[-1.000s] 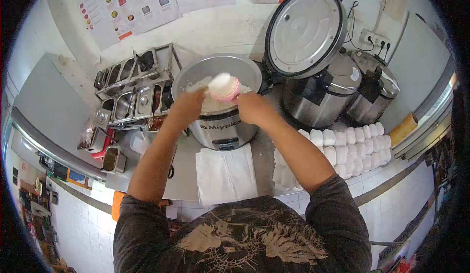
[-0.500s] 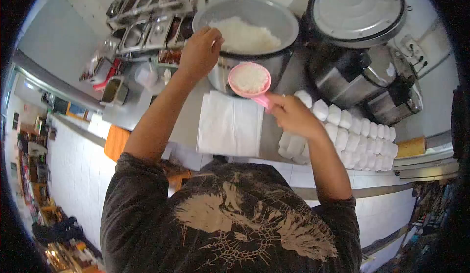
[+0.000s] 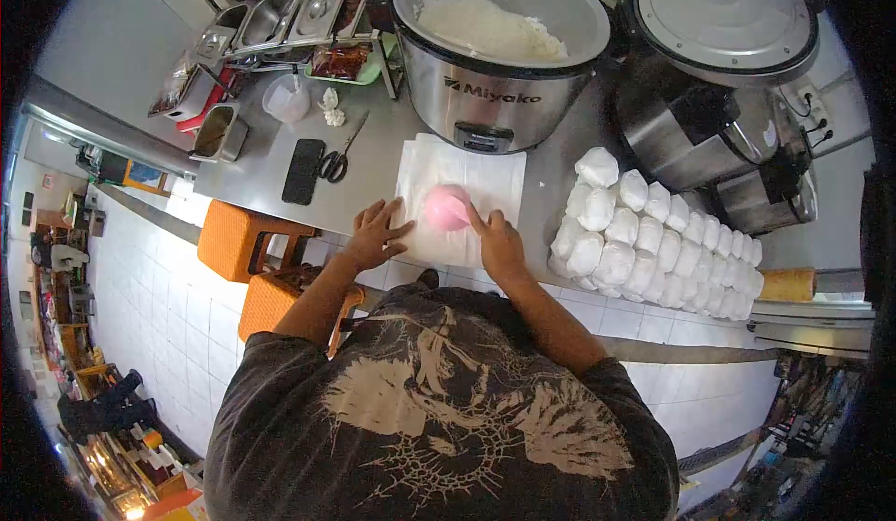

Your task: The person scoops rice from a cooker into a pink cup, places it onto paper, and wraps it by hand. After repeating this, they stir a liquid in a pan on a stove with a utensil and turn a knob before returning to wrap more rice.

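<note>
A pink scoop (image 3: 445, 208) lies upside down on a stack of white wrapping paper (image 3: 504, 176), its rounded bottom facing up. My right hand (image 3: 500, 243) is closed on its handle at the right. My left hand (image 3: 376, 233) rests at the left edge of the paper with fingers spread and nothing held. Whatever is under the scoop is hidden. Just behind the paper stands an open rice cooker (image 3: 504, 101) with white rice (image 3: 490, 24) inside.
Stacked white wrapped packets (image 3: 644, 241) line the counter's right side. A lidded cooker (image 3: 719, 17) stands behind them. Scissors (image 3: 336, 161), a phone (image 3: 302, 172), a plastic tub (image 3: 287, 99) and metal food trays (image 3: 271, 19) are on the left. Orange stools (image 3: 238, 241) stand below the counter.
The scoop, earlier held upright and full of rice near the cooker, is now turned over on the paper. My left hand has come down from the cooker's rim area to the paper's edge.
</note>
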Available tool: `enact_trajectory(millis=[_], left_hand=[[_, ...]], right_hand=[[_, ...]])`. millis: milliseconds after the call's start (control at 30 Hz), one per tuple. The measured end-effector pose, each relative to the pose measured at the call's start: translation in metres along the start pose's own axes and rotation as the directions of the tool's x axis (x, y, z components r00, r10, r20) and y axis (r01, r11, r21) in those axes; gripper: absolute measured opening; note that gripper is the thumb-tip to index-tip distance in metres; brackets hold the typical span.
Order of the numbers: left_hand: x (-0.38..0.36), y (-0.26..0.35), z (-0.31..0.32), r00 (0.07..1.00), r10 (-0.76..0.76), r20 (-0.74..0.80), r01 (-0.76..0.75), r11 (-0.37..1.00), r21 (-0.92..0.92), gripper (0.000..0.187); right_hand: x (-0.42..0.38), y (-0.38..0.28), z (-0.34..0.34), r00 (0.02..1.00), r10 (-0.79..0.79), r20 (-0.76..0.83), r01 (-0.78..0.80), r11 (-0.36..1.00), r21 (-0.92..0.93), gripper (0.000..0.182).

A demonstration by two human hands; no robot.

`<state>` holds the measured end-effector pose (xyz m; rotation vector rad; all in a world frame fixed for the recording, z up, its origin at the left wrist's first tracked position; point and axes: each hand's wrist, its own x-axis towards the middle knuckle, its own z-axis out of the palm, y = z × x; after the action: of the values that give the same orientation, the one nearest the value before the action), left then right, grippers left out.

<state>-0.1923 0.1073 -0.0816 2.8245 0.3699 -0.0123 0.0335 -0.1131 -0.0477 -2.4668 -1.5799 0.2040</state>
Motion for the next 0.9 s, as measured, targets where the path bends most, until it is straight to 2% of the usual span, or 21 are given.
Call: enact_trajectory(millis=[100, 200, 267, 367, 467, 533, 567, 667, 767, 867, 900], left_hand=[[0.002, -0.003, -0.004, 0.999, -0.012, 0.047, 0.012, 1.0, 0.002, 0.044], [-0.001, -0.005, 0.002, 0.998, 0.037, -0.041, -0.035, 0.998, 0.057, 0.042], [-0.002, -0.006, 0.001, 1.0, 0.01, -0.024, -0.009, 1.0, 0.019, 0.039], [0.005, -0.012, -0.002, 0.998, 0.011, -0.062, -0.015, 0.999, -0.052, 0.036], [0.002, -0.012, 0.003, 0.988, 0.015, -0.151, -0.03, 0.995, -0.097, 0.029], [0.009, -0.015, 0.011, 0.983, 0.016, -0.185, -0.035, 0.994, -0.102, 0.026], [0.012, -0.017, 0.013, 0.973, 0.016, -0.229, -0.055, 0.985, -0.162, 0.022], [0.022, -0.023, 0.012, 0.98, 0.022, -0.196, -0.075, 0.961, -0.268, 0.02], [0.03, -0.03, 0.014, 0.985, -0.006, -0.17, -0.048, 0.948, -0.314, 0.019], [0.035, -0.034, 0.013, 0.992, -0.019, -0.123, -0.027, 0.931, -0.364, 0.02], [0.036, -0.035, 0.011, 0.994, 0.002, -0.105, -0.042, 0.926, -0.375, 0.02]], right_hand=[[-0.002, -0.003, 0.008, 1.0, 0.008, -0.014, -0.007, 0.997, 0.081, 0.062], [-0.006, -0.009, 0.01, 0.998, 0.049, -0.033, -0.042, 0.984, 0.175, 0.061], [-0.012, -0.008, 0.016, 0.994, 0.081, -0.079, -0.057, 0.962, 0.266, 0.06], [-0.022, -0.002, 0.022, 0.918, 0.252, -0.306, -0.103, 0.897, 0.429, 0.057], [-0.016, 0.021, 0.033, 0.74, 0.473, -0.479, -0.363, 0.88, 0.307, 0.062], [-0.003, 0.056, 0.043, 0.732, 0.522, -0.438, -0.43, 0.852, 0.298, 0.067], [0.002, 0.065, 0.045, 0.724, 0.545, -0.424, -0.459, 0.838, 0.295, 0.069], [0.007, 0.055, 0.028, 0.764, 0.33, -0.555, -0.471, 0.873, -0.128, 0.066], [-0.004, 0.004, -0.003, 0.921, 0.159, -0.356, -0.148, 0.987, 0.059, 0.051], [-0.016, -0.039, 0.007, 0.974, -0.04, -0.224, 0.107, 0.949, 0.296, 0.032], [-0.019, -0.038, 0.017, 0.981, 0.004, -0.193, 0.067, 0.929, 0.364, 0.029]])
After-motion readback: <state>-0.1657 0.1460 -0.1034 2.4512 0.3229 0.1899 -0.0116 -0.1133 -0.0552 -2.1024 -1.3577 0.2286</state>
